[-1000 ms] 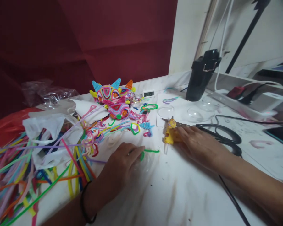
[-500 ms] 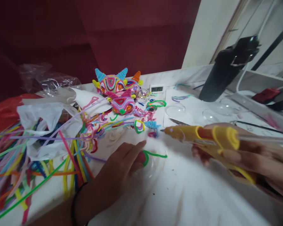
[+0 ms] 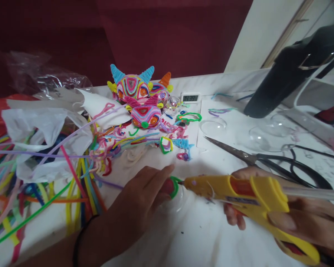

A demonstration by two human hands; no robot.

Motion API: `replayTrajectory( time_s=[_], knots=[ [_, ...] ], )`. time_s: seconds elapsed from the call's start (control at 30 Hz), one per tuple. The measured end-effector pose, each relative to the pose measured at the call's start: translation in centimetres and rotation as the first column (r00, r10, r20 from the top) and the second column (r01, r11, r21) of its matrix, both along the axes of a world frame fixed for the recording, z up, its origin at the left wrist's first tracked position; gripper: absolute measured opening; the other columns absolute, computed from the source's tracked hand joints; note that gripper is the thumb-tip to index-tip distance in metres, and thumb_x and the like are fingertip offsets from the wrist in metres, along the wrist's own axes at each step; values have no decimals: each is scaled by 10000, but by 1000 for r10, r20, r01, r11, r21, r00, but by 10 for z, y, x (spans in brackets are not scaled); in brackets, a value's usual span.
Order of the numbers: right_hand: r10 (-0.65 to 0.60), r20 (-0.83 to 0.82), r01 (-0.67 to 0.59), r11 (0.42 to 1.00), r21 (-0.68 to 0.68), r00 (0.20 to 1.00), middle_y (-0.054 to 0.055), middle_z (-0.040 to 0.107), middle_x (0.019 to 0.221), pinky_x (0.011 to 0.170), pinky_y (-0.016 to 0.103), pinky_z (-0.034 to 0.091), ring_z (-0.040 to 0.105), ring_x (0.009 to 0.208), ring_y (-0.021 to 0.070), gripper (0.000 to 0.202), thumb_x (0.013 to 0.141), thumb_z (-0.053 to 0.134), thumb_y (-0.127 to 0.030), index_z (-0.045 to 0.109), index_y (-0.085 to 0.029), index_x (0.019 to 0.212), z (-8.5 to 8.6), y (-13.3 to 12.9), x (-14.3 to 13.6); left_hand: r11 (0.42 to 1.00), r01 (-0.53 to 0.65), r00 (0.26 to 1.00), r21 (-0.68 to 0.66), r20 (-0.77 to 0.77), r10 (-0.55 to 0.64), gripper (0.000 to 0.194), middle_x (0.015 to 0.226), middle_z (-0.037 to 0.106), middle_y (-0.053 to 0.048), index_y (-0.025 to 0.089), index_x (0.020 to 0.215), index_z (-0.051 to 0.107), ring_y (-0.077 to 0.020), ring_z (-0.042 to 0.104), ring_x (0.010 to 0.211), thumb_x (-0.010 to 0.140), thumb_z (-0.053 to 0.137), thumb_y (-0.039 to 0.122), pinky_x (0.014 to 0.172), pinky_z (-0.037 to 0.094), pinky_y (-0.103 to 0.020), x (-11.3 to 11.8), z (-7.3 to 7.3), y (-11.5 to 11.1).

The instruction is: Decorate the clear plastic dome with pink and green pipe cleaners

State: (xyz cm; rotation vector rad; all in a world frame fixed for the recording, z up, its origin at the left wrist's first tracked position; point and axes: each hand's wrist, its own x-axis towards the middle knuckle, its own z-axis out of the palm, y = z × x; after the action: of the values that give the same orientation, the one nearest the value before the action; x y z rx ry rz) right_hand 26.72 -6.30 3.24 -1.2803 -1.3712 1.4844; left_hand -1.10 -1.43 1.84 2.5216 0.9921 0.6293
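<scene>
My right hand (image 3: 292, 215) is wrapped round a yellow hot glue gun (image 3: 233, 189) with a clear glue stick in its back end. The nozzle points left and meets, or nearly meets, a green pipe cleaner (image 3: 174, 187). That pipe cleaner curves round a dark pink patch on a clear plastic dome (image 3: 174, 204) lying on the table. My left hand (image 3: 139, 196) grips the dome from the left, its fingers closed over the top and hiding much of it. Right of the dome, black-handled scissors (image 3: 250, 157) lie with blades towards the left.
Finished pipe-cleaner animal heads (image 3: 144, 115) with horns stand at the back, beside a small digital clock (image 3: 190, 98). Loose pipe cleaners (image 3: 72, 200) and plastic bags spread over the left. A black bottle (image 3: 281, 74) and clear domes (image 3: 257, 138) stand at the right.
The glue gun has come down and left, bringing its nozzle to the green pipe cleaner on the dome. My left hand keeps its grip. The camera has turned slightly, showing more of the scissors.
</scene>
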Motion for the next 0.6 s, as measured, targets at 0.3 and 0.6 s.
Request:
replayTrajectory(
  time_s=[0.3,0.6],
  knots=[
    [66,-104,-78,991,-111,992,77,694,842,849,409,513,630,974,309,407,746,632,-557,659,-358,1100,-5,0,6,1000,16,1000,10,20,-16,486,1043,552,-59,214,1412,316,-175,531,941,954,466,151,832,480,-314,-1,-3,0],
    [103,-84,-109,991,-73,991,69,692,813,506,294,508,652,795,262,290,772,601,-556,705,-341,936,-6,5,-2,1000,23,999,6,39,-23,500,1033,552,-66,210,1422,302,-184,532,920,952,457,141,814,497,-347,-1,-5,-1]
  ],
)
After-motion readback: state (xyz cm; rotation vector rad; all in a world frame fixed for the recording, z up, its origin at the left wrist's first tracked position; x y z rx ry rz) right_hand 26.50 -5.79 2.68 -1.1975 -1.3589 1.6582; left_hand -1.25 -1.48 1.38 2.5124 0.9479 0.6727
